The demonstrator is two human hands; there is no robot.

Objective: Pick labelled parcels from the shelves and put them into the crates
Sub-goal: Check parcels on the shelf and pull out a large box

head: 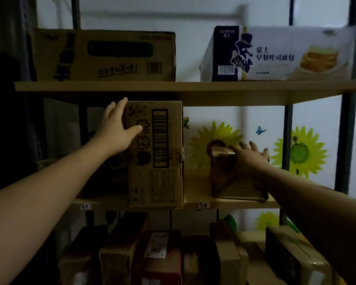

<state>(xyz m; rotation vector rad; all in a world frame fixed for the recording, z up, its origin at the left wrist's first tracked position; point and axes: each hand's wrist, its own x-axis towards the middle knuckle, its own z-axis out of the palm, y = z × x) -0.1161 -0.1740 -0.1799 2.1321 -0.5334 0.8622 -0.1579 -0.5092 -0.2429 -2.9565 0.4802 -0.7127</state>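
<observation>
Head view — left hand (116, 132) on tall carton (164, 177), right hand (249, 157) on small carton (230, 182).

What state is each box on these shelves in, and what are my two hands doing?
Tall barcode carton, upright on the middle shelf.
Left hand, open, straight fingers at the carton's upper left corner, thumb on its front.
Small brown box, sitting on the middle shelf.
Right hand, open, fingers spread at that box's top, blurred.
Brown carton, flat on the top shelf, untouched.
White bread box, on the top shelf, untouched.
</observation>
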